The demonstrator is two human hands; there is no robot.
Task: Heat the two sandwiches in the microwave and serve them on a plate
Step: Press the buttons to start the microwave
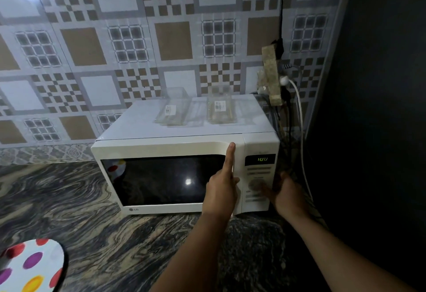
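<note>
Down at the left edge, a white plate (32, 266) with coloured dots waits on the dark marbled counter (96, 234), well apart from the oven; it looks stiff and breakable, so I would lift it by the rim with both hands. Further right stands the white microwave (161, 148), door closed, its window dark, so I cannot tell whether the two sandwiches are inside; they are nowhere else in sight. On its roof lie two clear containers (196, 109), which seem empty, light and thin. The left hand (222, 188) rests on the right side of the door with the forefinger stretched straight up along the door edge and the other fingers folded, holding nothing. Next comes the control panel, where the display (262, 159) glows green with digits I cannot read surely. The right hand (284, 193) is at the round dial (256, 184), fingers reaching to it; whether they pinch it or only touch, blur hides. Warmed sandwiches will probably be soft and hot, best supported from below.
</note>
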